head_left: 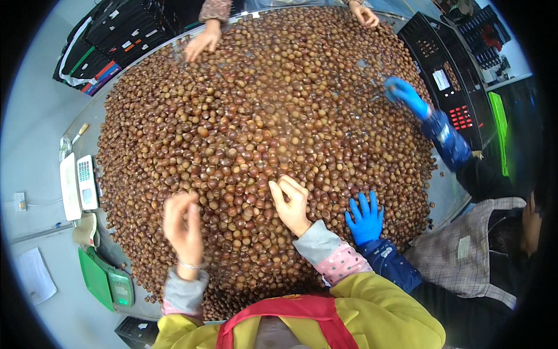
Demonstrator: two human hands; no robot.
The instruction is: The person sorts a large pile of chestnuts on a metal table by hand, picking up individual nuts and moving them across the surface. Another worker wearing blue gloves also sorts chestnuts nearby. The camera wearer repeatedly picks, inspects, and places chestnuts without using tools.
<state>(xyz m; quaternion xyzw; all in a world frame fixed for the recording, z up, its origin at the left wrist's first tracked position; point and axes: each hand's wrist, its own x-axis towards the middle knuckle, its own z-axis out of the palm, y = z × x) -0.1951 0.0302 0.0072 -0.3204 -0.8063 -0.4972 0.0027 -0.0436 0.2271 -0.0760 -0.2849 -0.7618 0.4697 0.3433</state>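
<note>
A broad heap of round, glossy brown nuts [250, 128] covers the metal table [81, 128]. My left hand [183, 224], slightly blurred, hovers over the lower-left part of the heap, loosely curved with thumb and fingers apart and nothing visible between them. Near the centre front, my right hand [289, 200] is curled down at the nuts; whatever its bent fingers may hold is hidden. Right beside it on the right, a co-worker's blue-gloved hand [363, 218] lies spread on the nuts.
A co-worker's second gloved hand [401, 93] reaches in at right; other workers' hands [203, 41] [363, 14] are at the far edge. Scales [87, 183] [121, 285] stand along the left edge, black crates [439, 75] at the right, stacked crates [116, 35] at back left.
</note>
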